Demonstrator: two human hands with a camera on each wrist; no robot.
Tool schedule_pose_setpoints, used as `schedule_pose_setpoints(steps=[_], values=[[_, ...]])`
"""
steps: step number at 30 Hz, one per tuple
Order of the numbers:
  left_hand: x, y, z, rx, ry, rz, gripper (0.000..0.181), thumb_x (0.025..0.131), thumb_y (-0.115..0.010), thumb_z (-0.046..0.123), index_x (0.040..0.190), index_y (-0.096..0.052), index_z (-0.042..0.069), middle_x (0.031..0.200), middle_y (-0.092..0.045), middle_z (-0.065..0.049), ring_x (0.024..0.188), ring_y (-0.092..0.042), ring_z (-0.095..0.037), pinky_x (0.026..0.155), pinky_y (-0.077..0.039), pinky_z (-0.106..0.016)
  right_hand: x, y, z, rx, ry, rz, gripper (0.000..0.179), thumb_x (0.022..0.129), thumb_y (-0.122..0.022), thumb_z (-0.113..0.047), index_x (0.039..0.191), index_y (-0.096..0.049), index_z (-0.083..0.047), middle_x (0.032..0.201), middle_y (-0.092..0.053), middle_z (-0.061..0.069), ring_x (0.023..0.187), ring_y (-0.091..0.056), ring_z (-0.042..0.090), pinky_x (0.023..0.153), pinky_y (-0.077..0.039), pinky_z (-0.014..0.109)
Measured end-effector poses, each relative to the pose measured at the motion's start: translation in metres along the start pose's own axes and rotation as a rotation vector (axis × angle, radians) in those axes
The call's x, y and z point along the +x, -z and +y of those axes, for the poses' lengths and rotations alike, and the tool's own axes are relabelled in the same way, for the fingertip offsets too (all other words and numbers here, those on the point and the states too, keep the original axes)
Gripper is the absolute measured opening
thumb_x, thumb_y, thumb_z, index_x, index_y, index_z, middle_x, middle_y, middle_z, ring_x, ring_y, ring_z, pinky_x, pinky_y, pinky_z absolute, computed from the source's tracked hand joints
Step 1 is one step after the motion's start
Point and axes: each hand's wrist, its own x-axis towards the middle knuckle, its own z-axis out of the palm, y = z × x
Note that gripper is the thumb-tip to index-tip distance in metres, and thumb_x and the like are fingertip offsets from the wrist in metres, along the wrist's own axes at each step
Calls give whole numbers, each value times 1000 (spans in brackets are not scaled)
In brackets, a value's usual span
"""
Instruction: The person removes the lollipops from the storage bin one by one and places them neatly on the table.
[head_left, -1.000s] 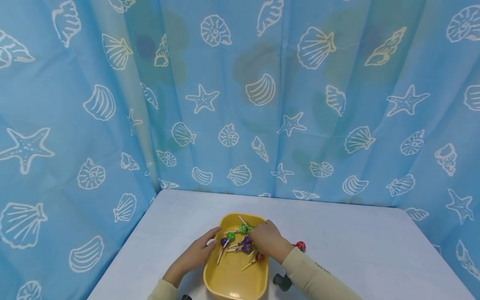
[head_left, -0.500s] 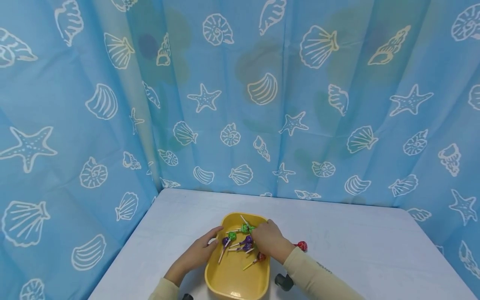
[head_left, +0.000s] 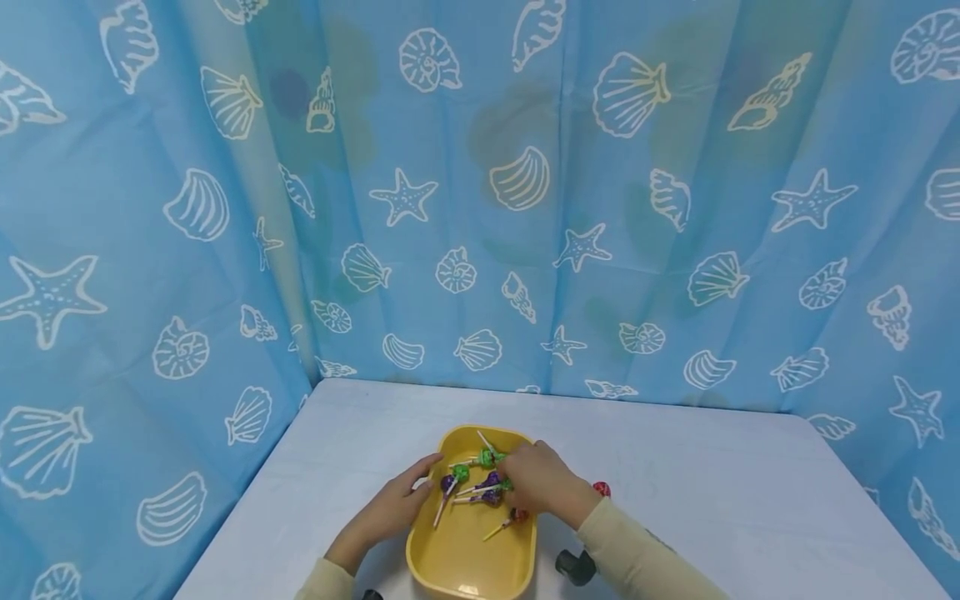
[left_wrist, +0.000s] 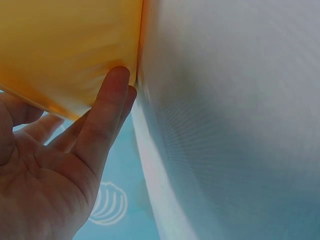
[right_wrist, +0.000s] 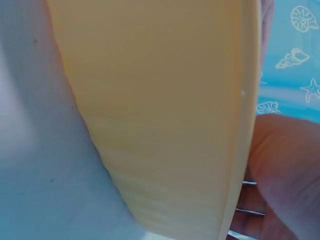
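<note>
A yellow plastic tray [head_left: 474, 550] sits on the table, with several lollipops lying in its far half. My left hand [head_left: 390, 510] holds its left side, thumb at the rim and fingers along the outer wall, as the left wrist view shows. Reaching over the right rim, my right hand [head_left: 542, 479] has its fingers down inside. At its fingertips is a green lollipop [head_left: 507, 484] with its white stick pointing left; the pinch itself is hidden. Purple lollipops [head_left: 491, 496], another green lollipop [head_left: 461, 472] and a red lollipop [head_left: 519, 515] with a yellow stick lie around it.
A red lollipop [head_left: 602, 489] lies on the white table [head_left: 697, 492] right of the tray, partly behind my right wrist. A black object [head_left: 576, 567] shows under the right forearm. A blue shell-print curtain [head_left: 480, 275] closes off the back and sides.
My right hand has turned slightly inside the tray, and the green lollipop at its fingertips now shows more, its stick swung out to the left. My left hand stays at the tray's side.
</note>
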Motion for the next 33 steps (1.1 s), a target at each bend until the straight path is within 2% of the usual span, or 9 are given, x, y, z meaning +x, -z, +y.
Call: schedule_pose_setpoints(steps=[7,11,14,18,24,30,33], values=[[-1,1,2,14,-27,2,47,109,-44,21,155,-42,12,152,-46,-20,141,-40,-44,110,-37,-64,-2,-1,7,39,30,41,20,84,-77,-31,100,-77,-19,97,-70,-8,86,-54,13,84,-49,39],[-2,0,2,18,-15,7,47,109,-45,22,155,-43,13,152,-46,-20,141,-40,-44,110,-37,-65,-5,-2,10,78,54,71,26,86,-71,-30,107,-77,-17,106,-71,-4,95,-58,16,87,-50,41],[-2,0,3,15,-8,8,47,109,-45,22,155,-42,13,152,-46,-20,141,-40,-44,110,-36,-65,-6,-3,11,114,61,87,25,85,-72,-29,106,-77,-17,104,-70,-6,97,-59,16,89,-50,43],[-3,-1,3,3,-11,3,47,109,-44,22,155,-42,12,152,-46,-20,142,-39,-45,110,-35,-65,-8,-5,12,183,42,94,22,82,-77,-30,101,-73,-20,96,-67,-11,90,-56,12,91,-50,43],[-3,0,2,5,-18,5,47,109,-45,21,155,-42,12,152,-45,-21,141,-39,-45,110,-36,-65,-13,-3,13,268,37,140,15,82,-77,-30,91,-66,-25,89,-61,-15,84,-53,11,88,-51,42],[-2,0,1,10,-20,4,47,109,-45,23,155,-42,13,153,-45,-21,141,-39,-45,110,-36,-65,-18,-3,14,306,33,212,15,82,-73,-28,95,-69,-24,92,-62,-15,88,-53,11,87,-52,41],[-2,-1,0,10,-16,5,47,109,-45,23,155,-43,13,153,-45,-21,141,-39,-45,110,-36,-65,-20,-5,16,300,42,257,13,83,-71,-28,95,-68,-24,88,-60,-17,84,-51,9,80,-50,36]])
